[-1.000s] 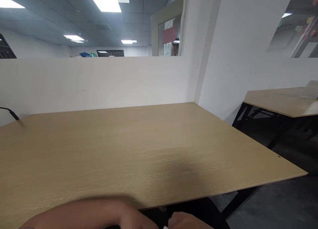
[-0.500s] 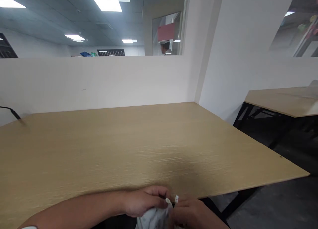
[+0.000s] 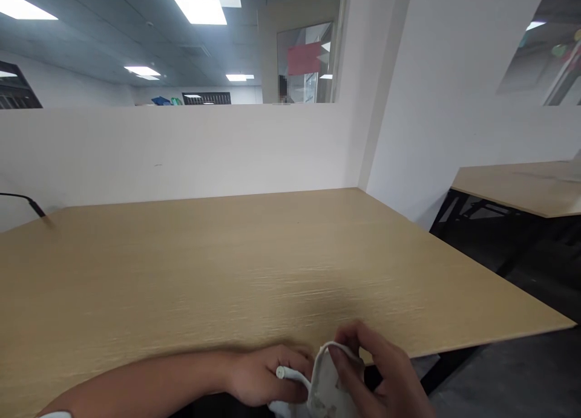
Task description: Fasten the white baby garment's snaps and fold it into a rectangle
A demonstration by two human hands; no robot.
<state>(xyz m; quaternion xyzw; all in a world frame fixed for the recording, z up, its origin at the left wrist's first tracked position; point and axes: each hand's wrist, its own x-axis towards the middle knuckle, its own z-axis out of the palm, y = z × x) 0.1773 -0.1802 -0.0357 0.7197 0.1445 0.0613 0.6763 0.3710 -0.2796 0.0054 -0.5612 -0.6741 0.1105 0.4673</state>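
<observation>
At far left, a black cable point(image 3: 36, 207) dipping toward the back corner of a pale wood table point(image 3: 204, 254), well apart from the handling. Low along the front edge, a bare left forearm point(image 3: 149, 385) stretching rightward to a left hand point(image 3: 256, 375), curled around the lower left of a soft white item point(image 3: 330, 391), exact kind hard to tell. Looks like an anchoring grip, with a short white strand point(image 3: 295, 375) poking out between thumb and finger, blunt end leftward, probably pinned there to keep from slipping.

Just right of this, at the near edge of the table, the flat, rimmed panel of the same item, marked with greyish patches. At its upper right, a right hand point(image 3: 399, 375), pinching the rim with thumb in front and fingers behind, seemingly to keep the panel raised and facing back. Impossible to tell about any contact between item and tabletop.

Compared with half a second earlier, again left to right: left hand in nearly the same place; strand now showing as a longer curve; panel now in plain view instead of bunched folds; right hand higher and farther right, with fingers arched.
</observation>
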